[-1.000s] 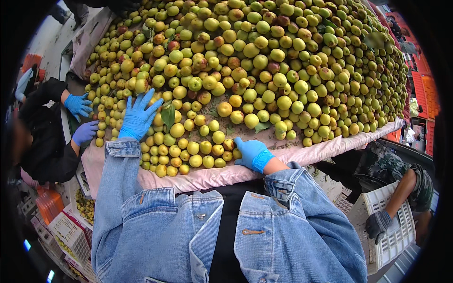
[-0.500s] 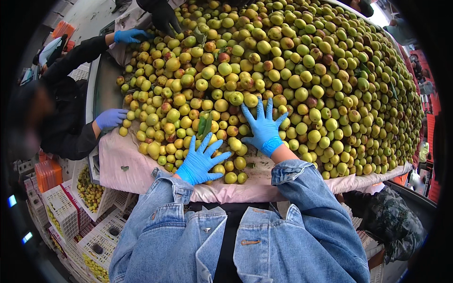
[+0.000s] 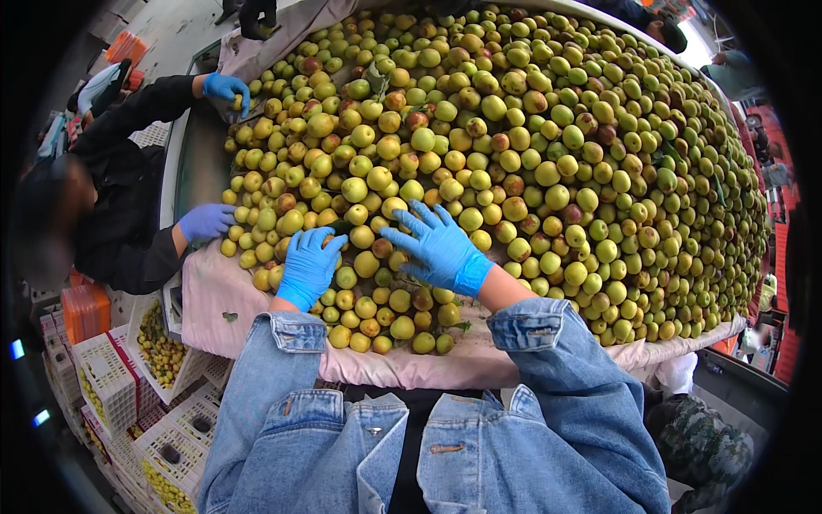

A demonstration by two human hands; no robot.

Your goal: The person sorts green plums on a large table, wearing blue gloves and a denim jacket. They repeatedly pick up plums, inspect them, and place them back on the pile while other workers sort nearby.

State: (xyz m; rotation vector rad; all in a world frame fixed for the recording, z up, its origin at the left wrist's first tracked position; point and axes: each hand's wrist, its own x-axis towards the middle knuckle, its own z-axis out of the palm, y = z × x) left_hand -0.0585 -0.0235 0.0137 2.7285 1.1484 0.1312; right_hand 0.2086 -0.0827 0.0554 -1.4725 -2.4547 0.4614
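Note:
A broad heap of yellow-green jujubes (image 3: 548, 171), some blotched reddish brown, covers the pink cloth (image 3: 227, 295) in front of me. My left hand (image 3: 308, 267), in a blue glove, lies on the jujubes near the front left, its fingers bent and a little apart, a reddish jujube between thumb and forefinger. My right hand (image 3: 441, 248), also blue-gloved, rests palm down on the heap to the right of it with fingers spread. Several loose jujubes (image 3: 402, 327) lie between my wrists, near the cloth's front edge.
At the left a person in black sleeves has a blue-gloved hand (image 3: 227, 88) and a purple-gloved hand (image 3: 205, 221) at the heap's edge. White crates (image 3: 107, 377) with jujubes stand at lower left, beside orange crates (image 3: 86, 313). A person in camouflage (image 3: 702, 437) is at lower right.
My left hand has moved left and up, its fingers bending. My right hand has shifted left and slightly down. The jujubes near my hands have shifted, and the co-worker's blue-gloved hand has drawn down.

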